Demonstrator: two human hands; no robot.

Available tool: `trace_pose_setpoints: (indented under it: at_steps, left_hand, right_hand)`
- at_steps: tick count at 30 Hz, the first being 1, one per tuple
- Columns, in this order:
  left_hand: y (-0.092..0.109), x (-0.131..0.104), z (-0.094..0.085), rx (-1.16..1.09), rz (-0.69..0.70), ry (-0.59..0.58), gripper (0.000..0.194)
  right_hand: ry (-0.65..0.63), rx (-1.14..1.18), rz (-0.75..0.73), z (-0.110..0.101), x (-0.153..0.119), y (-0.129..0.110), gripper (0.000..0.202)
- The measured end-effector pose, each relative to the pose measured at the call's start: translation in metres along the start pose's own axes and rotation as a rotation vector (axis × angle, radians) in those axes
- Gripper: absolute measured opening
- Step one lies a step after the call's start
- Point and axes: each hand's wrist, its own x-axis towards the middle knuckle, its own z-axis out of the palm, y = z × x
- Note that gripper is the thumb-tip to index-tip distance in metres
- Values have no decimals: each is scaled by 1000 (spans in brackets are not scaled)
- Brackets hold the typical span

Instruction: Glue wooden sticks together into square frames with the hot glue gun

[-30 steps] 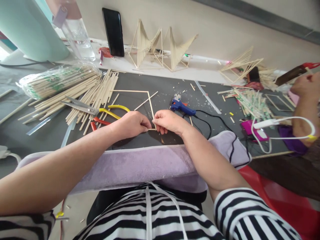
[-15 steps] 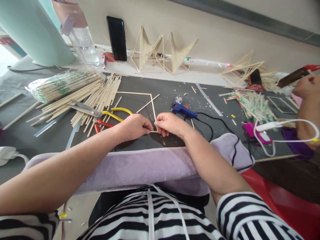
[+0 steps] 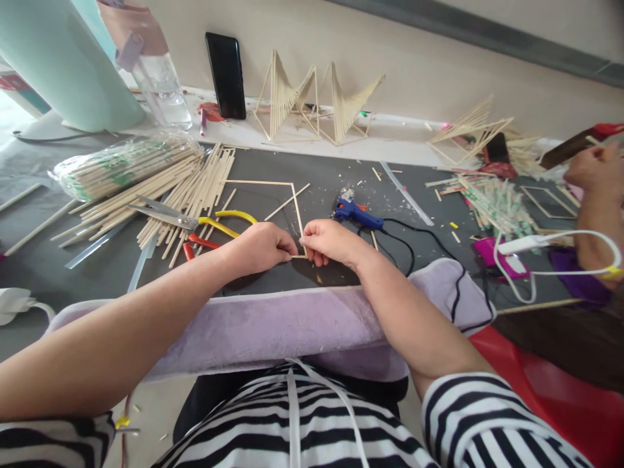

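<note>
My left hand pinches a thin wooden stick that runs to the near corner of a stick frame. Closed on that frame's right side, just above the corner, is my right hand. The frame lies on the dark table, its far side reaching left toward loose sticks. A short loose stick slants beside it. Scissors with yellow and red handles lie left of my hands. A blue hot glue gun rests to the right, its black cord trailing toward me.
Stick models stand along the wall near a black phone. At the left are a bag of sticks and a water bottle. A lilac cloth lines the near edge. Another person's hand is at far right.
My two hands and the stick frame stay nearly in place. The other person's hand at the right has shifted slightly. The whole view has moved a little.
</note>
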Motion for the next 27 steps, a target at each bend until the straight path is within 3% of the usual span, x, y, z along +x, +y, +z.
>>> trace_pose_setpoints:
  at_steps: [27]
  left_hand:
    - [3,-1,0,-7,-22,-7,26]
  right_hand:
    - [7,-17,-8,0,0,0,14]
